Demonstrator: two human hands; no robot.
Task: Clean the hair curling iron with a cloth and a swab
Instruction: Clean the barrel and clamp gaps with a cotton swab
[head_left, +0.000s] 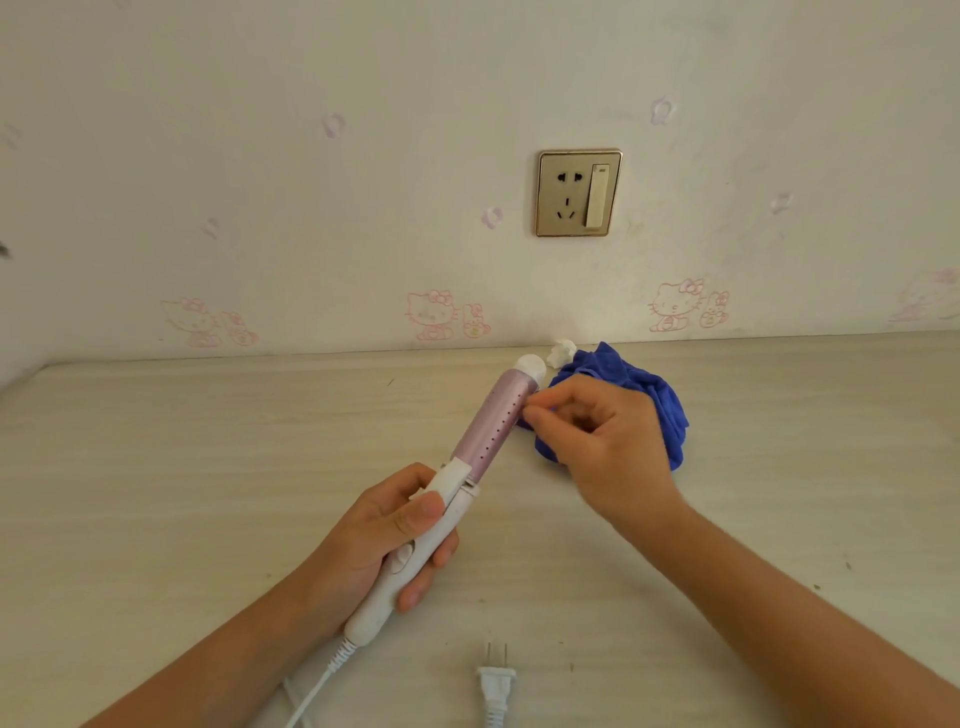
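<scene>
Over the table (208, 467), your left hand (384, 530) is gripping the iron (488, 431) handle; your right hand (608, 441) is pinching a swab (527, 411) against its barrel, cloth (665, 410) behind.

Curling iron (491, 426) held slanted over table (208, 467), pink barrel pointing toward wall, white tip farthest. Left hand (395, 540) grips its white handle, thumb by clamp lever. Right hand (602, 441) at barrel's right side near tip, thumb and forefinger pinching small pale item (527, 412) against barrel; item too small to identify. Blue cloth (660, 410) crumpled right of barrel, behind right hand. White wad (562, 352) just beyond tip. Cord (317, 680) leaves handle end. Plug (496, 686) lies near handle end, prongs toward wall. Wall socket (578, 193) above tip.
</scene>
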